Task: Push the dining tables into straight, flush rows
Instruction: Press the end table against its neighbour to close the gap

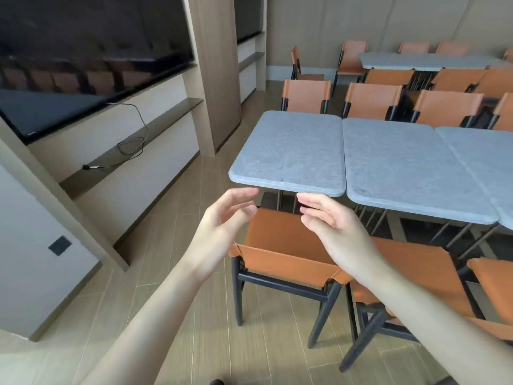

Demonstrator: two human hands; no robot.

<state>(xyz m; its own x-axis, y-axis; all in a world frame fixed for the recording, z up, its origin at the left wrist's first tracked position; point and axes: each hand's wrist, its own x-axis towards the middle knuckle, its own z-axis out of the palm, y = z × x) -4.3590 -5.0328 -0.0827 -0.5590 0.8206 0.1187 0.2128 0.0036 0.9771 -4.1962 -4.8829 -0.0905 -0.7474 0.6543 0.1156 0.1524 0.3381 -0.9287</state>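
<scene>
Both bare hands reach fwd over the near chair, just short of the near edge of the leftmost table. Left hand: fingers loosely spread, slightly bent, holding nothing, tips just below the table's near-left corner. Right hand: fingers straight and together, palm facing left, also holding nothing, tips near the table's near edge; contact w/ the slab can't be told.

No containers in view; the wall's recessed wooden shelf carries only a thin black cable, under a big dark wall screen.

Task items: grey speckled stone-top table w/ rounded corners is leftmost in the near row. Its right edge runs just beside the second grey table, narrow seam between, but its near edge sits farther back than the neighbour's, so the row is stepped, not flush. A third grey top continues right. Another grey table row stands far back.

Orange leather chair w/ black frame is tucked at the table's near side, directly under the hands. More orange chairs line the far side. Wood-plank floor lies open to the left of the table, up to the wall.
</scene>
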